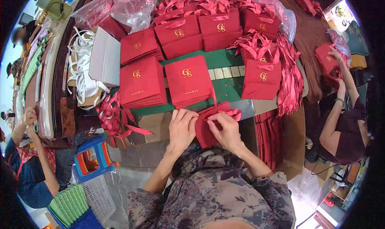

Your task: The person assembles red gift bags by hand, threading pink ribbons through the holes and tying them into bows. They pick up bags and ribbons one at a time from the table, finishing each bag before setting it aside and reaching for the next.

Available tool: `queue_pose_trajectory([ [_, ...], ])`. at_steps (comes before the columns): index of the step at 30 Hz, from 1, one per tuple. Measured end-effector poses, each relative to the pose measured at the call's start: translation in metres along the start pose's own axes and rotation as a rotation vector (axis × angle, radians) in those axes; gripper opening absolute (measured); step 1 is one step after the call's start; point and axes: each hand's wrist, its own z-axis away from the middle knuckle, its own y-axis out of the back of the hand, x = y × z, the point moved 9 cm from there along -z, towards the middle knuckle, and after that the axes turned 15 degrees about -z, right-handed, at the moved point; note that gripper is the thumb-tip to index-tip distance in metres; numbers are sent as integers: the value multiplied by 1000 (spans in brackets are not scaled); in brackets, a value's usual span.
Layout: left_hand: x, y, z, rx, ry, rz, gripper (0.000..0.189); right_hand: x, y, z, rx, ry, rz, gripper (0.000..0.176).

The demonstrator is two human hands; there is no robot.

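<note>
The green-topped work table (224, 60) is crowded with red stock. At its far side stands a row of ribboned gift bags (218, 28), each with a gold monogram and a tied handle, and one more ribboned bag (260, 78) stands to the right. Nearer lie two flat stacks of bags (142, 82) with no ribbon showing. A thick sheaf of loose red ribbons (290, 80) hangs off the right edge, and a tangle of white ribbons (82, 68) sits on the left. A co-worker's hand (335, 52) handles a red piece at the far right.

At the near edge, just below the flat stacks, the red paper bag (204, 128) lies between the person's hands. The left hand (182, 126) curls over its left edge and grips it. The right hand (228, 130) pinches a red ribbon (234, 113) at the bag's top between thumb and forefinger.

By the look of it, many bags are done, this one is midway with its ribbon not yet tied, and the flat stacks remain.
</note>
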Motion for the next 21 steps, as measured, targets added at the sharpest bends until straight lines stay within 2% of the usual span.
queue_pose_trajectory([
  [2,7,6,-1,45,-24,-23,10,-9,-2,-1,8,57,14,12],
  [4,15,10,-2,88,-49,-43,9,-7,-4,-2,10,-30,43,11],
  [7,21,15,-5,114,-91,-78,8,-1,-4,-2,41,-42,36,12],
  [9,21,10,-8,35,-120,-147,6,-2,-4,-3,42,-37,50,12],
  [13,18,7,-9,7,-100,-136,4,-8,-4,-4,71,-9,63,11],
  [21,6,0,-10,-62,-3,3,5,-5,-6,-5,89,-45,28,13],
])
